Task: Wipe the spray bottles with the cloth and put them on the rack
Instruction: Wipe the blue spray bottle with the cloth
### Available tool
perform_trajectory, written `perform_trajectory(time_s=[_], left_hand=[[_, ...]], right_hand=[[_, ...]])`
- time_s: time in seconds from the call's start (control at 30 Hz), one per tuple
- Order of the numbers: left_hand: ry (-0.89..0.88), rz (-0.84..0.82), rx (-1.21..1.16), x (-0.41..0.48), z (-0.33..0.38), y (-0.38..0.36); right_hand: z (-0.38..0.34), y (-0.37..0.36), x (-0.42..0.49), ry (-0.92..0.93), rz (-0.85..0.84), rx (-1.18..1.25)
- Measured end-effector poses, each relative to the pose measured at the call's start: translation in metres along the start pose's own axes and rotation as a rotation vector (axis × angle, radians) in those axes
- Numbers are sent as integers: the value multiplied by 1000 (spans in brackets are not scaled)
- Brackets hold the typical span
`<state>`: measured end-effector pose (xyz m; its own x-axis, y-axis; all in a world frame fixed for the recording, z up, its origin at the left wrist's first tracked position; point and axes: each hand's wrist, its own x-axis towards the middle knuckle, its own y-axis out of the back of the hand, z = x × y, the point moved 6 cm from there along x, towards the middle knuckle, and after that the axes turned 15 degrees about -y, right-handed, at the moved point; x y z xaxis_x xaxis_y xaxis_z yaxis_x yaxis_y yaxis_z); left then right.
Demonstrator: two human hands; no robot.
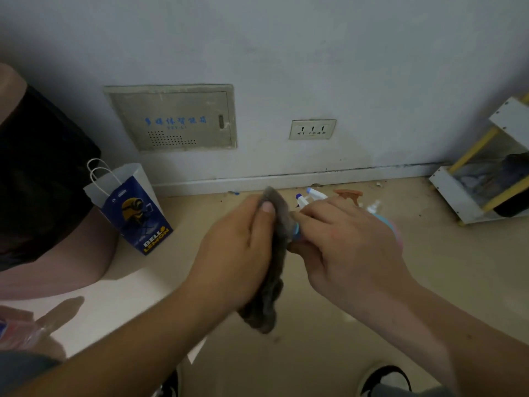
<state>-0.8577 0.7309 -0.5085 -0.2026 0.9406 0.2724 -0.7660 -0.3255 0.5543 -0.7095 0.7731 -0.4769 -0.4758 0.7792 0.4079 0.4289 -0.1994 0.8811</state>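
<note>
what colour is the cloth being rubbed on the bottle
Dark grey cloth, clearest in the head view.

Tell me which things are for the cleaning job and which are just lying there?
For the job: grey cloth, light blue plastic spray bottle, orange-topped spray bottle, white and yellow rack.
Just there: blue paper bag, white wall socket, grey metal wall box.

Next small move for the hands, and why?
Probably slide the cloth along the bottle. The left hand grips the cloth against the bottle that the right hand holds, so wiping looks unfinished; the rack stands apart on the right, and more spray bottles wait by the wall.
</note>
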Motion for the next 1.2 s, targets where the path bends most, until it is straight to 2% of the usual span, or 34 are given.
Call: perform_trajectory(time_s=[0.07, 0.13, 0.2, 0.33, 0.4, 0.53, 0.6, 0.67, 0.73, 0.83, 0.9, 0.97, 1.2], left_hand=[[58, 11, 22, 3, -8, 1], [-82, -19, 146, -11, 18, -5], [-160, -50, 153, -18, 29, -9], [-20, -54, 76, 3, -10, -8], [-52, -67, 167, -7, 5, -13], [-164, -113, 143, -14, 21, -16], [-52, -126, 63, 0, 2, -11], [178, -173, -37, 6, -20, -7], [370, -192, -121, 5, -34, -4], [570, -60, -352, 4, -47, 6], [626, 11, -594, 8, -48, 8], [636, 42, -698, 10, -47, 10], [663, 116, -706, 12, -46, 15]], right_hand=[[1, 0, 0, -13, -3, -37], [-1, -1, -1, -22, -12, -18], [0, -1, 0, -46, -35, 7], [11, -9, 4, -82, -145, 66], [13, -11, 3, -94, -170, 105], [10, -7, 2, -75, -130, 101], [14, -9, 3, -80, -164, 95], [21, -10, 3, -136, -232, 119], [33, -9, 6, -311, -326, 274], [48, -13, 7, -498, -510, 519], [52, -14, 7, -559, -559, 600], [55, -17, 6, -616, -586, 686], [51, -19, 5, -678, -647, 811]])
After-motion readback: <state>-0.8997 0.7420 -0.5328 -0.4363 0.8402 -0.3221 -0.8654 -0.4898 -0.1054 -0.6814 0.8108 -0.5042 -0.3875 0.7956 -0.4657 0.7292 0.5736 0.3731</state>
